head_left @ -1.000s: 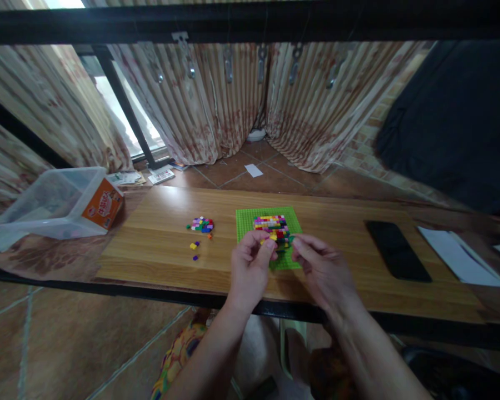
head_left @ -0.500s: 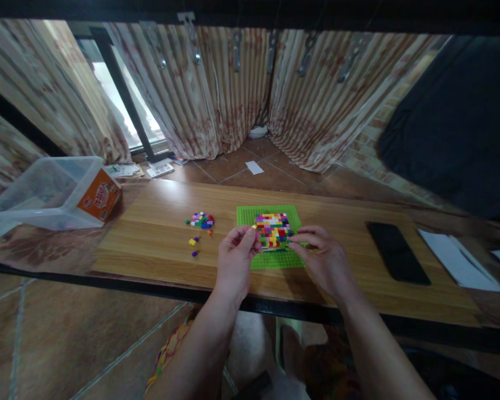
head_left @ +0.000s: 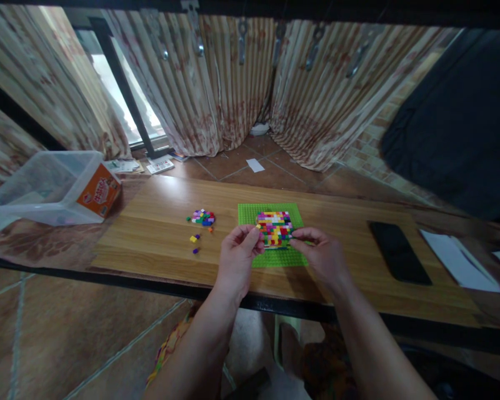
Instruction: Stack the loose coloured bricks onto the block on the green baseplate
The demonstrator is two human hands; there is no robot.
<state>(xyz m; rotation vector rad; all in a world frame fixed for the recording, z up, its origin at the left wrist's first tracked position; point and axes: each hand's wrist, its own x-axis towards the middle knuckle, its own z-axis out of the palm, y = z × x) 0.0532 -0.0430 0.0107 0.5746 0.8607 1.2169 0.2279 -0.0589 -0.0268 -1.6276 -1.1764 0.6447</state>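
Note:
A block of multicoloured toy bricks point(head_left: 275, 226), stacked in rows, stands on a green baseplate point(head_left: 270, 259). My left hand point(head_left: 238, 255) is at the block's left side, thumb and forefinger pinched on a small yellow brick point(head_left: 258, 226). On the opposite side, my right hand point(head_left: 323, 254) has its thumb and fingertips closed together at the block's right edge. Whatever those right fingertips hold is too small to make out. Left of the baseplate lies a pile of loose bricks point(head_left: 203, 217), with a yellow brick point(head_left: 193, 239) and a purple brick point(head_left: 195, 251) nearer me.
The wooden tabletop point(head_left: 150, 239) carries a black phone point(head_left: 399, 253) on the right, beside white paper point(head_left: 458, 261). At the far left is a clear plastic bin point(head_left: 45, 186) with an orange label. Striped curtains point(head_left: 225, 89) hang beyond the table.
My right fingers have drawn closer together at the block's right edge. My left hand stays pinched at the left side. The whole view has shifted slightly.

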